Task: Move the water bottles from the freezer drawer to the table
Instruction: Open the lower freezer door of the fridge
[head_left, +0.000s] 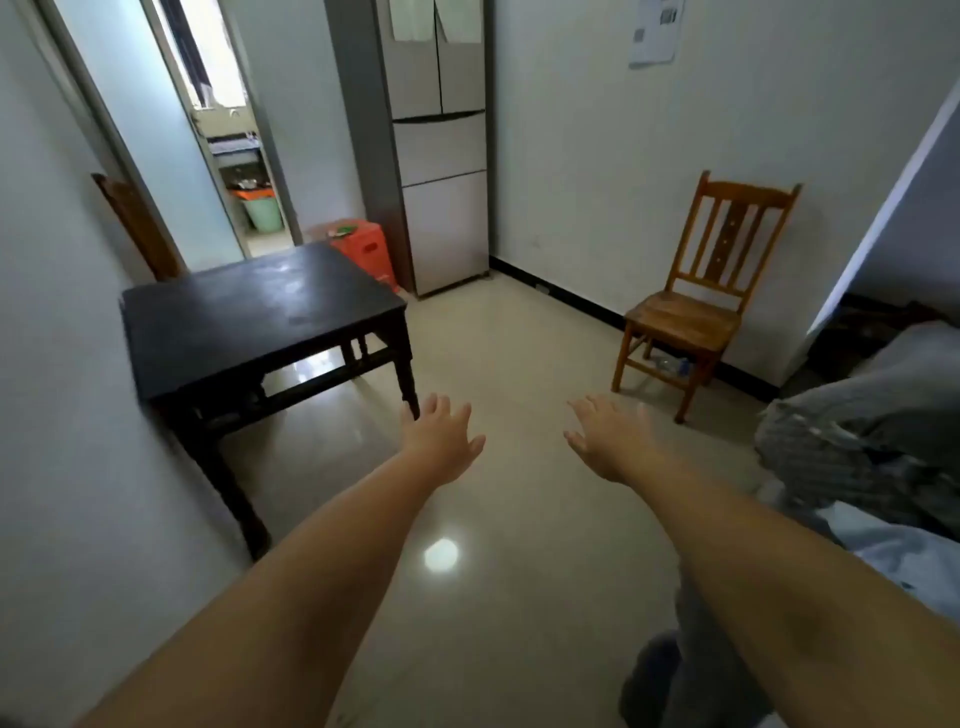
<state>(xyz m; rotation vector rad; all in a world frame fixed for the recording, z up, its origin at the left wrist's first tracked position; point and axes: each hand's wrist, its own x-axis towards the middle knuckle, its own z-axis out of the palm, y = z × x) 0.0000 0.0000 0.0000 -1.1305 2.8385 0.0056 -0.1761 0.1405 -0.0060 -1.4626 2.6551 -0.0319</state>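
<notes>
Here the person stands at the near end of a narrow room with both bare arms stretched forward over the pale, glossy floor tiles (498, 332). The left hand (441, 441) and the right hand (610, 441) are both spread wide, fingers apart, palms down, holding nothing, with a clear gap of floor between them. The left hand hangs just beside the near right leg of the dark wooden bench (249, 312), which sits pushed against the left wall, its top bare and its front edge running square to the walkway. Beyond the bench's far corner stands a red plastic stool (366, 249), tucked against the side of the tall silver refrigerator (441, 156) at the far wall. All the refrigerator's doors and its lower freezer drawers (445, 208) are closed flush, so the water bottles, if inside, are hidden. A wooden chair (696, 306) stands against the right wall, well apart from the bench, leaving a broad open lane of tile running straight to the refrigerator. At the right edge, grey bedding (872, 426) spills toward the floor. On the left, an open doorway (228, 130) leads into another room.
</notes>
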